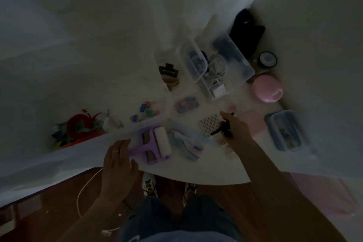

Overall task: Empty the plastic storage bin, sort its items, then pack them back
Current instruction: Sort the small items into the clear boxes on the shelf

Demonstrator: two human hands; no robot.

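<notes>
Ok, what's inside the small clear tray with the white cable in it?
The clear tray holds a coiled white cable and a white plug at its near end. Whatever lies beneath the coil is covered, and the picture is too dim to tell more.

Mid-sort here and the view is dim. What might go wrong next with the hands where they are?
1. The lint roller lies near the table edge beside the left hand; a nudge may knock it to the floor.
2. The right hand holds a dark item above small pieces; lowering it may scatter them.
3. The light is poor, so the small clips are easy to mis-sort.
</notes>
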